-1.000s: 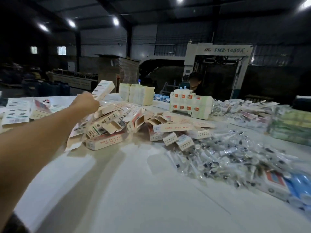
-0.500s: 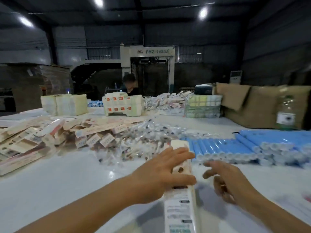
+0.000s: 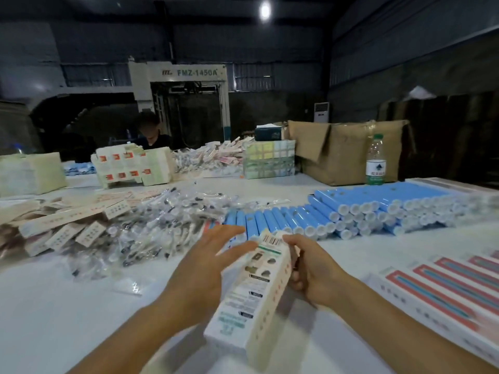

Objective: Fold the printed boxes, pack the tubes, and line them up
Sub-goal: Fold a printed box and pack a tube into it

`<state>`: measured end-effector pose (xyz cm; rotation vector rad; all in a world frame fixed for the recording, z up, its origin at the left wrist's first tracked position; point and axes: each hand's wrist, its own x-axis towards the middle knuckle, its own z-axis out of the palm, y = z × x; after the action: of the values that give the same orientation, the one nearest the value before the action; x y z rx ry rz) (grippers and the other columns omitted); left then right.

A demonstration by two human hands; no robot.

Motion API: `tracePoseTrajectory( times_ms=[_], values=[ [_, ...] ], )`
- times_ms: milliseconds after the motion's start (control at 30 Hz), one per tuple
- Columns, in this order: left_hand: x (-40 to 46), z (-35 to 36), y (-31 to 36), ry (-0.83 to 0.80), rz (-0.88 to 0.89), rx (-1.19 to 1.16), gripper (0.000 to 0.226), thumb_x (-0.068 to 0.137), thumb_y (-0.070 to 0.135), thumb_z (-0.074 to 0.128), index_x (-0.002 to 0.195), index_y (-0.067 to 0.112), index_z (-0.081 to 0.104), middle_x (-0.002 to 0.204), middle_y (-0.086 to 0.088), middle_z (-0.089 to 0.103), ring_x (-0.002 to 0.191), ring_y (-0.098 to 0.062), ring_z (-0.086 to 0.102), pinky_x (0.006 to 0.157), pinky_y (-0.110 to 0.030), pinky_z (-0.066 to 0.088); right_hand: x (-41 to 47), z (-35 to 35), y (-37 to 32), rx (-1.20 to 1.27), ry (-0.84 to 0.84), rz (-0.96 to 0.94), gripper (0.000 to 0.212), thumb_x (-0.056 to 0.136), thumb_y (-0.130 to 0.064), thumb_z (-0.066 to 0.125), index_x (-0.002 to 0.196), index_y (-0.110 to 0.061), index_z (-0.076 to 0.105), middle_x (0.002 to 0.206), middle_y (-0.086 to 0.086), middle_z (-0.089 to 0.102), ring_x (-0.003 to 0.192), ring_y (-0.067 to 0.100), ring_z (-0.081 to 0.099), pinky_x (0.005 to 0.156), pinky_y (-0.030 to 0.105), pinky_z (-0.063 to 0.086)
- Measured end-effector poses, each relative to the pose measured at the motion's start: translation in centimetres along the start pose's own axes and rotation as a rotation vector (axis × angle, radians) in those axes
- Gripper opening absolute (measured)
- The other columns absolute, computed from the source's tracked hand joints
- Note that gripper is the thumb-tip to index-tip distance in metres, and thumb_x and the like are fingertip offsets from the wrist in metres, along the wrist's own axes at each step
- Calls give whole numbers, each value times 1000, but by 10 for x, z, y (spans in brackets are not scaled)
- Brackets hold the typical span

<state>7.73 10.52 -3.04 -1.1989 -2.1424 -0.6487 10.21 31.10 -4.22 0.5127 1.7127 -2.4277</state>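
Note:
A long white printed box (image 3: 256,295) is held above the white table (image 3: 81,314), opened into a tube shape. My right hand (image 3: 310,268) grips its far right side with curled fingers, thumb on the barcode end. My left hand (image 3: 208,263) lies against the box's left side with straight, spread fingers. Blue tubes with white caps (image 3: 337,211) lie in rows just beyond my hands. Flat unfolded boxes (image 3: 62,220) are heaped at the left. Finished boxes with red windows (image 3: 442,290) lie side by side at the right.
A pile of clear plastic sachets (image 3: 151,228) spreads between the flat boxes and the tubes. A water bottle (image 3: 376,160), brown cartons (image 3: 348,149) and stacked packs (image 3: 132,166) stand at the far side, where another person (image 3: 149,130) sits.
My view swung right from the flat-box heap to the tubes. My left hand brought a box in front of me, and my right hand has taken hold of its right side.

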Motion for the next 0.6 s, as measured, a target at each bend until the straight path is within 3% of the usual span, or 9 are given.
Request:
tracePoseTrajectory(
  times_ms=[67,100,133,200,267,333,433,500,600],
  values=[
    [2,-16,-10,-6,-192,-95,55,90,0,42,118,47,49,134,23,41,127,6,35,111,-37,32,2,-2,0,54,66,-32,30,85,-38,59,87,-9,66,56,6,55,36,12,43,36,18,34],
    [4,-21,-12,-38,-243,-111,49,95,9,45,120,51,44,133,28,40,124,9,36,106,-31,35,3,-2,2,73,74,-60,28,85,-36,61,91,-9,64,58,8,58,39,14,47,39,20,37],
    [5,-24,-12,-107,-269,-79,39,96,27,48,126,51,40,136,28,39,124,6,37,100,-28,38,4,0,5,98,56,-86,26,86,-33,61,95,-9,63,60,9,62,42,17,52,41,23,39],
    [10,-19,-4,-330,-360,189,64,87,64,44,144,42,24,148,21,30,129,-6,36,96,-30,38,4,6,11,141,-24,-103,28,86,-28,62,102,-4,63,68,14,67,51,23,61,43,27,45],
    [11,-7,7,-445,-355,455,92,79,77,38,151,29,7,151,11,27,130,-14,36,96,-32,35,2,10,14,131,-98,-85,31,83,-25,65,103,-1,64,73,16,69,57,27,65,45,28,49],
    [12,5,12,-464,-417,545,100,79,78,39,151,21,-2,147,5,31,127,-18,38,94,-33,35,0,11,15,85,-139,-69,41,74,-28,71,105,-2,64,76,16,69,61,28,66,47,29,50],
    [10,15,16,-467,-472,564,98,80,76,42,149,18,3,138,4,39,120,-18,44,85,-32,36,-5,9,16,-42,-179,-68,53,63,-36,72,104,-3,66,80,15,70,64,27,65,54,31,51],
    [5,18,18,-439,-507,499,85,84,70,43,146,21,12,132,6,42,115,-16,46,75,-30,34,-9,10,14,-110,-140,-115,40,73,-35,69,98,-4,67,79,13,71,63,24,66,52,31,50],
    [-9,16,17,-383,-463,466,67,89,63,42,141,28,17,126,12,42,110,-11,43,76,-26,30,-9,6,3,-310,156,-378,25,91,-35,58,101,-14,67,89,2,71,74,16,66,57,27,48]
  ],
)
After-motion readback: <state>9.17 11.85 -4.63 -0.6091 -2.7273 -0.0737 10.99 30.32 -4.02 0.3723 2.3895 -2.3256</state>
